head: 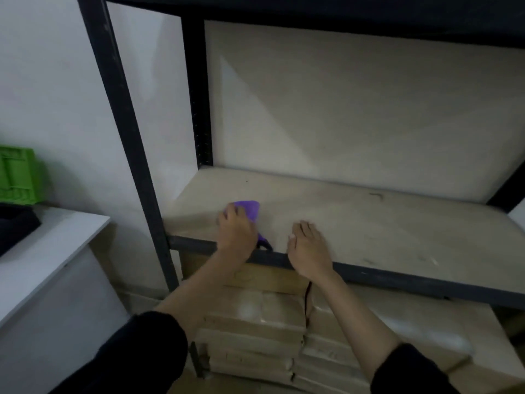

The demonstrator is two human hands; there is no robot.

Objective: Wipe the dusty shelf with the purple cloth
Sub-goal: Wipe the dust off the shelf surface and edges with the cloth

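Left hand (237, 231): you are pressing it down on the purple cloth (248, 209), with the fingers curling over the bunched fabric. Blur is softening the fingertips. The cloth is lying on the shelf board (383, 223) near its front left corner. Most of it is showing beyond your fingers, and a small tail is poking out beside the wrist, touching the front rail (397, 275).

Right hand (308, 247): you are resting it flat on the board just to the right of the left hand. Its fingers are lying straight and close together, gripping nothing, and the heel of the palm is sitting over the front rail. The two hands are staying apart, not touching.

Both forearms are coming out of black sleeves (136, 356). A thin dark cord (308, 297) is hanging below the right wrist.

The board is showing pale, with dark specks and smudges toward its right side. A dark metal upright (122, 123) is bounding the left front corner, and the underside of a higher shelf (312, 9) is crossing overhead.

Stacked brown packages (255, 322) are sitting under the board. At far left a white counter (48, 251) is carrying a green crate (17, 177) and a dark item (14, 226) that is too dim to identify.
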